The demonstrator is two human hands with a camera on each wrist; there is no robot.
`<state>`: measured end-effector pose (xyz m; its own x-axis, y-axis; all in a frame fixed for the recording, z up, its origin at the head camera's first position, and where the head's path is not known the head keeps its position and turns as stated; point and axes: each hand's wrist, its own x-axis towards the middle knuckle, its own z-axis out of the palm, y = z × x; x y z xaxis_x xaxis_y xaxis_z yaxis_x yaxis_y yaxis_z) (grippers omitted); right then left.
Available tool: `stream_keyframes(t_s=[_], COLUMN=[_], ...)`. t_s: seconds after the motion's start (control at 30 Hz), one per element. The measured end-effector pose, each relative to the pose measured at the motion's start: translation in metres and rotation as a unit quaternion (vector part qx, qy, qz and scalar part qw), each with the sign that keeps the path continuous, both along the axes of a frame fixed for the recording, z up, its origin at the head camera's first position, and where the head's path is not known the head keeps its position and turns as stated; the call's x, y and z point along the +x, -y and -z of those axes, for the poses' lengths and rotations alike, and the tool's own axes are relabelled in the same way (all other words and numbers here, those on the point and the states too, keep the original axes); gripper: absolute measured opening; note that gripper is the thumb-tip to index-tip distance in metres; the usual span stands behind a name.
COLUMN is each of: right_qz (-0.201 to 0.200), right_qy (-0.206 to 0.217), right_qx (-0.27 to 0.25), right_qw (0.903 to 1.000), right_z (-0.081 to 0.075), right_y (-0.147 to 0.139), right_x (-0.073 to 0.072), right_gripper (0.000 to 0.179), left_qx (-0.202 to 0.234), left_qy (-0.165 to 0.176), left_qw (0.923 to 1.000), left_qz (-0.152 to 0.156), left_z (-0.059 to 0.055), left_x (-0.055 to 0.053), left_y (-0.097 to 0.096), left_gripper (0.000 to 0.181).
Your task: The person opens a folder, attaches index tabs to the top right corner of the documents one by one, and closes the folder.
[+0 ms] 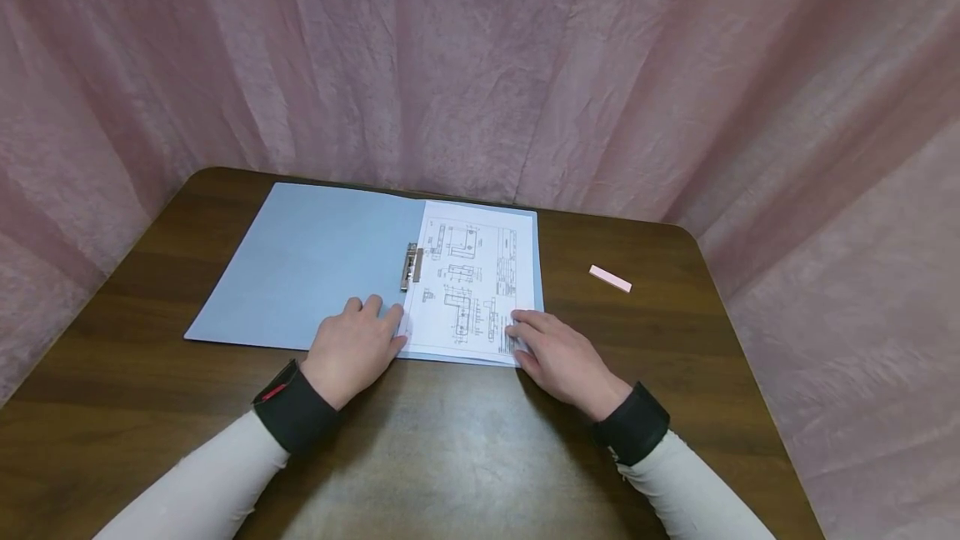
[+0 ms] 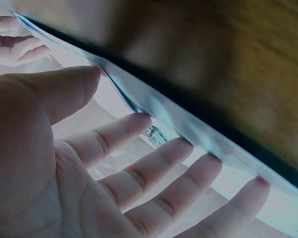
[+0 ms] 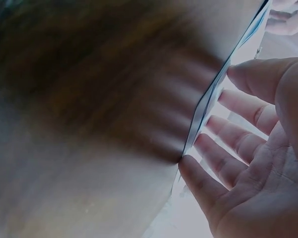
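Observation:
A light blue folder [image 1: 300, 265] lies opened flat on the table, with a metal clip [image 1: 411, 267] by its fold. On its right half are white sheets [image 1: 487, 261], the top one printed with technical drawings. My left hand [image 1: 354, 350] rests at the folder's near edge by the fold, its thumb at the sheet's lower left corner; the left wrist view shows its fingers [image 2: 171, 148] extended and spread over the blue cover. At the lower right corner of the sheets, my right hand [image 1: 564, 358] touches the paper and folder edge, fingers [image 3: 233, 134] extended in the right wrist view.
A small pink-and-white bar [image 1: 611, 278] lies on the table to the right of the folder. The brown wooden table [image 1: 450, 448] has rounded far corners. Pink curtains [image 1: 480, 65] hang behind it and along its sides.

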<state>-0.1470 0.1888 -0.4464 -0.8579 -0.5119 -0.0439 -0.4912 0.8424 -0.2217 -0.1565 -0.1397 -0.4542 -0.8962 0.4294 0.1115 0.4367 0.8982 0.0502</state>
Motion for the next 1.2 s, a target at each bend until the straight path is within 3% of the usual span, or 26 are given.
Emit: stream_keyframes(t_s=[0.5, 0.7, 0.87, 1.03, 1.2], right_qz=[0.005, 0.002, 0.005, 0.017, 0.034], right_qy=[-0.014, -0.018, -0.018, -0.028, -0.032], right_qx=[0.003, -0.005, -0.011, 0.001, 0.008], right_qw=[0.9999, 0.9998, 0.9998, 0.9995, 0.9989], right_z=[0.001, 0.007, 0.007, 0.004, -0.001], right_y=[-0.002, -0.002, -0.003, -0.007, -0.013], right_x=[-0.005, -0.001, 0.005, 0.004, -0.001], right_gripper=[0.048, 0.048, 0.05, 0.053, 0.056], left_qx=[-0.002, -0.022, -0.033, -0.01, -0.001], left_qy=[0.002, -0.001, -0.035, -0.063, -0.023], left_qw=[1.0, 0.9997, 0.9988, 0.998, 0.9997], left_qz=[0.002, 0.006, 0.004, -0.001, 0.009], left_z=[-0.009, -0.007, -0.004, -0.003, -0.002], left_x=[-0.004, 0.002, 0.006, -0.001, -0.011], left_y=[-0.001, -0.001, -0.002, -0.006, -0.014], left_gripper=[0.036, 0.037, 0.037, 0.041, 0.052])
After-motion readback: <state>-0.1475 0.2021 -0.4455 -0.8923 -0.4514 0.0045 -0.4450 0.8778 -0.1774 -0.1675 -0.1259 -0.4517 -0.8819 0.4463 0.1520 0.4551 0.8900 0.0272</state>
